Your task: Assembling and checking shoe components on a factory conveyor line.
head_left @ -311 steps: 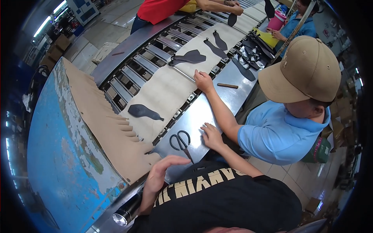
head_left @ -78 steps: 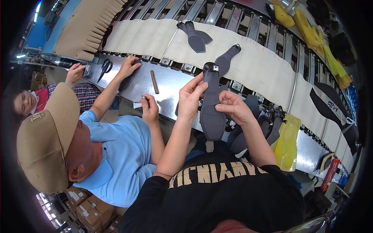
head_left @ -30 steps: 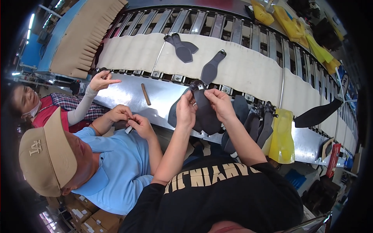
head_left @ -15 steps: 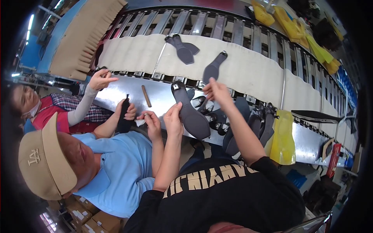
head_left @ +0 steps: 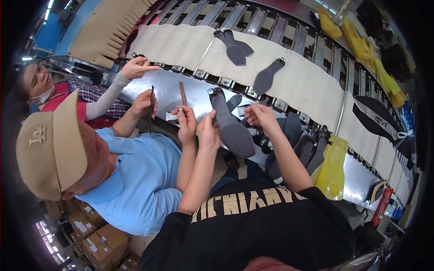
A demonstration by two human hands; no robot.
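My left hand (head_left: 209, 133) grips a dark grey shoe sole (head_left: 233, 133) by its edge and holds it upright, with a shiny piece at its narrow heel end. My right hand (head_left: 263, 119) is just right of that sole, fingers curled in a pinch; whatever is in them is hidden. Beyond it, a similar sole (head_left: 267, 79) lies on the cream conveyor belt (head_left: 181, 47), apart from my fingers. Farther left on the belt, two more soles (head_left: 235, 52) overlap.
Several dark soles (head_left: 316, 151) and a yellow plastic sheet (head_left: 332, 169) crowd the metal ledge (head_left: 167, 90) at right. A brown stick (head_left: 182, 93) lies on it at left. Close on my left, a co-worker in blue (head_left: 135, 174) holds a dark strip; another person (head_left: 92, 99) points across.
My right hand has drawn back from the sole on the belt, and its fingers have curled in. The whole view has shifted. My left hand still holds its sole.
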